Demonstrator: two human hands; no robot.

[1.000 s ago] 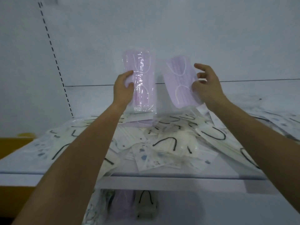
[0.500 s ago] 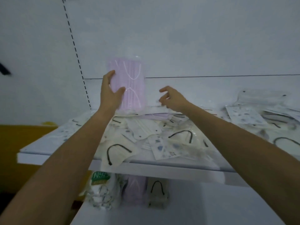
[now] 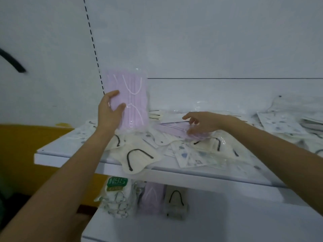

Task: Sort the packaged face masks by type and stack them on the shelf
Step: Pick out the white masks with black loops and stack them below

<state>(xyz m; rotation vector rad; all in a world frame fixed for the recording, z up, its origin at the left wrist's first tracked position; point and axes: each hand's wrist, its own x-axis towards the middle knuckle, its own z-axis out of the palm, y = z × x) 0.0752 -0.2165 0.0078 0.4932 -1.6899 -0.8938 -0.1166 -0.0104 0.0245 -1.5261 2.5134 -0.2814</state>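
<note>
I face a white back panel [image 3: 209,41], dim and bluish in this light. A slotted strip [image 3: 92,44] runs down it toward the left back corner of the white shelf [image 3: 192,178]. A lower shelf [image 3: 209,224] sits beneath. Left of both stands a yellow panel [image 3: 26,145].

Scattered mask packets [image 3: 190,155] crowd the shelf [image 3: 70,155] front; room lies behind, along the wall [image 3: 218,41].

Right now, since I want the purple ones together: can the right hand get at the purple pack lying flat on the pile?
Probably yes: the right hand is right at the purple pack, which lies uncovered on the pile; the left hand holds its upright stack off to the side.
</note>
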